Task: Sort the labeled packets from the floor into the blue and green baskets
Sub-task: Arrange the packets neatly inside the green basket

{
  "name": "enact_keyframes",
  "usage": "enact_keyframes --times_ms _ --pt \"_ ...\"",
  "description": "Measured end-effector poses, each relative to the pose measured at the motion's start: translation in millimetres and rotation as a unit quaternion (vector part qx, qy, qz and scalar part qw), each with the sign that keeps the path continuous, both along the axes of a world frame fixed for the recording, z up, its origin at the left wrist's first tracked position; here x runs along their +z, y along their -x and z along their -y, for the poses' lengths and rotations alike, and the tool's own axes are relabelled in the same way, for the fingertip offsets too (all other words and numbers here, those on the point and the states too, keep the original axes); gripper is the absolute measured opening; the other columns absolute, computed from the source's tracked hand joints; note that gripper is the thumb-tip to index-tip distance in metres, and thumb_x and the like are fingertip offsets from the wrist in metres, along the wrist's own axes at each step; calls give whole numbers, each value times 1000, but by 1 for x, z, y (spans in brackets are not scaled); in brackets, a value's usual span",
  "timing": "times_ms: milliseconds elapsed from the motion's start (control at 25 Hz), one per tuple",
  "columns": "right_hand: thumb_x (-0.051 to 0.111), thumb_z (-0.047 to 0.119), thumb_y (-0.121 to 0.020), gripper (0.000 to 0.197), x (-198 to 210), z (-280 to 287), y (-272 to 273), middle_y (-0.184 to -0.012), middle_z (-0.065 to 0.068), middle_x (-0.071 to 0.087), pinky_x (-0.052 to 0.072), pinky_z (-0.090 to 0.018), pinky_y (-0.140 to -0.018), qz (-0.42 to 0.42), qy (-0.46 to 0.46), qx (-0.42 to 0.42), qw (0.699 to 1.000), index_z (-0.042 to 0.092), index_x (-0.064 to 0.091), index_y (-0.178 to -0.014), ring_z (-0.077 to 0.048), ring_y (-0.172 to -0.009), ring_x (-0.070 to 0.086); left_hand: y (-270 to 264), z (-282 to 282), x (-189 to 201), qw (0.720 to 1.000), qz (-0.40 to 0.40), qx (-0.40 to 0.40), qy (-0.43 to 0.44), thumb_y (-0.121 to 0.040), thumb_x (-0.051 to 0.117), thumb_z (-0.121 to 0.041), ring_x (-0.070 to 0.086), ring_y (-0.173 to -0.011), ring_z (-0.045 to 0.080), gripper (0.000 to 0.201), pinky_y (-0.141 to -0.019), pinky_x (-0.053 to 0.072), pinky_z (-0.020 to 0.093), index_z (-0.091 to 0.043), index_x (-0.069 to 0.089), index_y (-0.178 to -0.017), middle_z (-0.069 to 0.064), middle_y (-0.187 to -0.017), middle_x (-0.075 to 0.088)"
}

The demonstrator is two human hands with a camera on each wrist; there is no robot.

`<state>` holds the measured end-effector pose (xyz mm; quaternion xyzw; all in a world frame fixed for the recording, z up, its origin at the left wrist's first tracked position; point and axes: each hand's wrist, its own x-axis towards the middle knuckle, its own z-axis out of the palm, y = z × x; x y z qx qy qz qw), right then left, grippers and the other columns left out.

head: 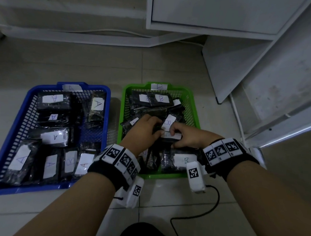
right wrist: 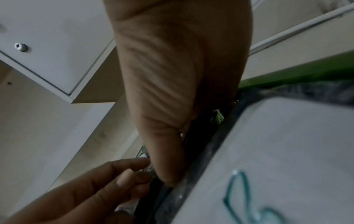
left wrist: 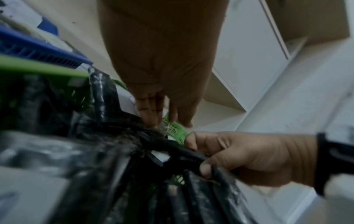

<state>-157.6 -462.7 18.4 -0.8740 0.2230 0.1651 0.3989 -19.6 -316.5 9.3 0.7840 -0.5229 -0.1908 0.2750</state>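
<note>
Both hands are inside the green basket, marked B, over a pile of black packets with white B labels. My left hand and right hand meet on one black packet and grip it from both sides. In the left wrist view the right hand curls its thumb round a black packet edge while the left fingers press down on the pile. In the right wrist view a large B-labelled packet lies beside the right hand. The blue basket, marked A, holds several A-labelled packets and one B-labelled packet.
White shelving stands behind and to the right of the baskets. A black cable trails over the tiled floor near my right wrist. Bare floor tiles lie in front of both baskets.
</note>
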Motion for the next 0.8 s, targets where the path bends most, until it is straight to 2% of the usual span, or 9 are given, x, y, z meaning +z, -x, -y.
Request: enact_keyframes --times_ms 120,200,280,320,360,400,520,640,800 --pt "77 9 -75 42 16 2 3 -105 0 53 46 -24 -74 69 -68 -49 994 15 47 -102 -14 -90 54 3 7 4 996 -47 73 -18 -95 49 -39 54 -112 23 45 -91 41 27 -15 49 -133 9 -126 53" --pt "78 8 -74 44 24 1 1 -109 0 55 51 -29 -80 100 -102 -62 988 17 47 -103 -14 -97 57 5 11 7 973 -191 132 -6 -95 50 -38 57 -105 23 43 -83 49 31 -15 47 -131 9 -124 54" --pt "78 11 -75 42 26 0 -6 -112 0 56 51 -30 -84 116 -117 -59 985 18 50 -105 -14 -101 57 6 15 10 886 -420 193 32 -94 55 -27 60 -98 27 34 -70 60 41 -12 46 -124 14 -128 50" --pt "76 15 -79 37 25 2 -12 -113 0 57 50 -29 -86 126 -120 -72 982 18 53 -108 -14 -102 57 4 15 10 856 -468 211 56 -94 56 -21 62 -97 30 29 -65 60 43 -12 46 -120 16 -128 48" --pt "70 19 -84 32 24 5 -18 -115 -2 58 48 -27 -87 140 -110 -104 978 16 55 -113 -14 -104 57 1 14 10 857 -459 221 71 -94 55 -19 63 -95 30 26 -63 60 45 -13 46 -117 16 -126 50" --pt "63 23 -90 29 20 10 -25 -118 -4 60 45 -26 -87 145 -66 -141 977 14 57 -117 -15 -107 56 -4 13 10 877 -416 225 82 -95 54 -19 65 -92 28 24 -63 60 45 -15 45 -117 14 -122 53" --pt "63 27 -88 48 -5 24 -38 -130 -13 55 43 -31 -95 55 159 -148 975 11 52 -132 -30 -120 52 -21 5 5 948 -226 203 96 -95 49 -25 65 -84 23 20 -62 60 42 -32 47 -113 7 -115 56" --pt "79 34 -72 83 -30 22 -43 -137 -20 39 41 -38 -102 -59 203 -109 971 9 37 -139 -36 -125 43 -25 -2 2 952 -194 208 115 -95 46 -26 64 -85 26 19 -72 58 47 -35 47 -112 6 -118 47" --pt "84 31 -68 75 -32 21 -45 -129 -20 40 43 -31 -82 -93 205 -105 969 4 43 -125 -32 -112 49 -26 -2 3 948 -191 224 119 -96 46 -24 62 -88 31 22 -80 56 47 -28 47 -118 4 -117 41"
